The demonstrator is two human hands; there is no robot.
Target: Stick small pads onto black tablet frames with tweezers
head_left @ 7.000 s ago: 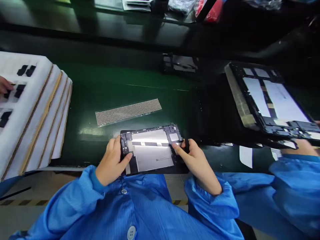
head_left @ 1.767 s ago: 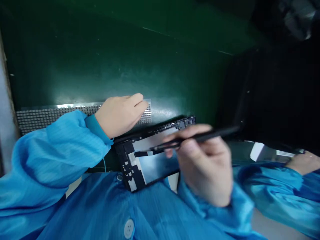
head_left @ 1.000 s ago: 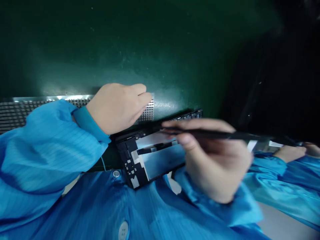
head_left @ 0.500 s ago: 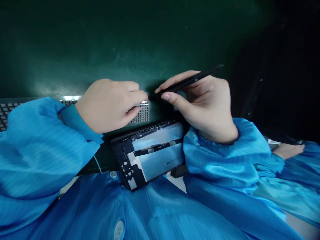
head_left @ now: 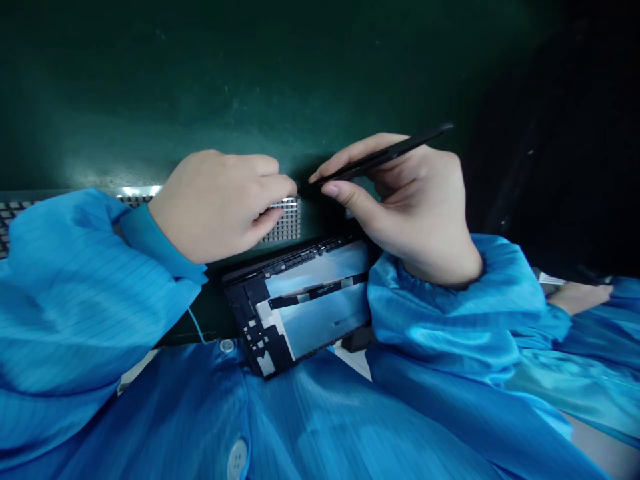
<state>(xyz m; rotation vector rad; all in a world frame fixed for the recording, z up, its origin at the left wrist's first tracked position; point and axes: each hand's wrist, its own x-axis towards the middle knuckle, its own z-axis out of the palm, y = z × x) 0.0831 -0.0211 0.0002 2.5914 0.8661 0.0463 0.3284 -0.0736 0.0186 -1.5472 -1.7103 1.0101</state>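
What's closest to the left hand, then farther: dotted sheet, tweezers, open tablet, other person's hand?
From the left hand, head view:
1. Dotted sheet, under its fingertips.
2. Tweezers, right, and open tablet, below: too close to call.
3. Other person's hand, far right.

Your sleeves are blue with fine stripes, your counter dark green, the grid sheet rows of silver-white squares, the tweezers black, the frame black around pale grey panels.
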